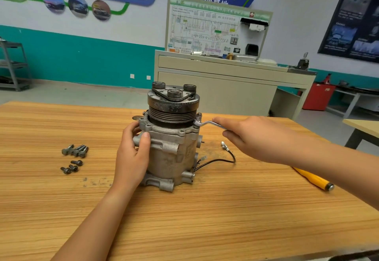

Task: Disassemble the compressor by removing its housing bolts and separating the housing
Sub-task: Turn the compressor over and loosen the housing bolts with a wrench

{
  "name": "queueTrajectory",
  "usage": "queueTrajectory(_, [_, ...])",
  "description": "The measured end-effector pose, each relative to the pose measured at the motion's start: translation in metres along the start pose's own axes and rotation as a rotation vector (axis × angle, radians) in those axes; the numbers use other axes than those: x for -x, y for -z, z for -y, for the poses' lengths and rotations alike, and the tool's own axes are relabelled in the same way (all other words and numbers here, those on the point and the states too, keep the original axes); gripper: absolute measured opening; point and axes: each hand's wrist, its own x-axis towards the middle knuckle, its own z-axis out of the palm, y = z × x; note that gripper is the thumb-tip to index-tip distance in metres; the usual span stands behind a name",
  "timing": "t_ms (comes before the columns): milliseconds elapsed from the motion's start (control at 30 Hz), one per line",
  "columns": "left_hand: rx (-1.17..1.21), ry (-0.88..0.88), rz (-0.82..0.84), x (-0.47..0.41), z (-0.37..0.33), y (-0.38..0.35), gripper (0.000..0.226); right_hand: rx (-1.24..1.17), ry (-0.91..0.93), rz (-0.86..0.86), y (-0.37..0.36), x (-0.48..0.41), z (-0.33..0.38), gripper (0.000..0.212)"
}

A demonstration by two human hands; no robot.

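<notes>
A grey metal compressor [172, 152] stands upright on the wooden table [184, 219], its dark pulley [173, 105] on top. My left hand [133, 156] grips the housing's left side, thumb on the upper flange. My right hand [252, 137] holds the handle of a silver offset wrench [209, 124]. The wrench's ring end sits on a bolt at the right edge of the top flange [198, 124]. Several removed bolts [74, 156] lie loose on the table to the left of the compressor. A black wire [221, 159] trails from the compressor's right side.
A yellow-handled tool [313, 179] lies on the table under my right forearm. Dark grit marks the wood in front of the compressor. Behind the table stand a beige cabinet [225, 82] with a wiring-diagram board, a red box [319, 96] and a grey shelf rack [12, 66].
</notes>
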Motion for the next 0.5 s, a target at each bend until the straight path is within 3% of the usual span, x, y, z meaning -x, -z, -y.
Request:
queueTrajectory(267, [0.018,0.014,0.004,0.000,-0.003,0.000,0.040,0.410,0.014,-0.046,-0.004,0.006,0.023,0.071])
queueTrajectory(500, [0.004,0.012,-0.002,0.001,-0.003,0.000,0.039,0.536,0.076,-0.028,0.002,0.001,0.024,0.057])
